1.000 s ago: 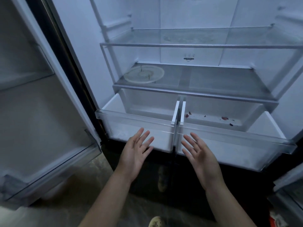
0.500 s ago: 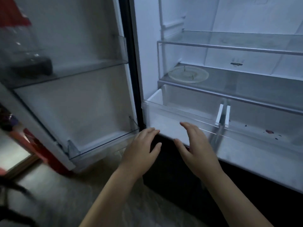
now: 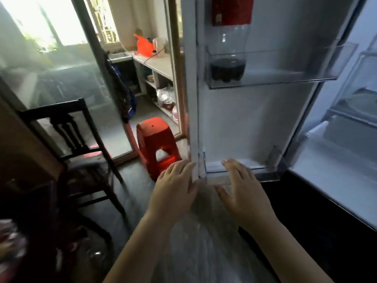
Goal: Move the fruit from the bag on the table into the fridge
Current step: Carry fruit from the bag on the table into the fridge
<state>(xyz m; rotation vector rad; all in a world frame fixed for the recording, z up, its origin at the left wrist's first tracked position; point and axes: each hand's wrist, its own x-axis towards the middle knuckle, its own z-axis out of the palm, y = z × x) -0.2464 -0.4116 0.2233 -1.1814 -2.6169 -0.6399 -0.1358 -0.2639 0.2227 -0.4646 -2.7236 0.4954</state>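
The fridge stands open on the right, its left door point(image 3: 244, 123) swung wide in front of me and its pulled-out crisper drawer point(image 3: 330, 166) at the right edge. My left hand point(image 3: 175, 188) and my right hand point(image 3: 242, 190) hang in the air with relaxed, spread fingers and hold nothing, in front of the door's bottom bin point(image 3: 240, 174). A blurred bag point(image 3: 10, 244) shows at the lower left edge; its contents cannot be made out. No fruit is visible.
A nearly empty dark soda bottle point(image 3: 228, 58) stands in the door's upper bin. A red plastic stool point(image 3: 156, 148) sits on the floor left of the door. A dark wooden chair point(image 3: 71, 139) and table edge point(image 3: 26, 152) are at left. A counter point(image 3: 155, 64) lies beyond.
My view has swung left from the fridge drawers to the open door and the room. Both hands came away from the drawer fronts and moved left, still empty.
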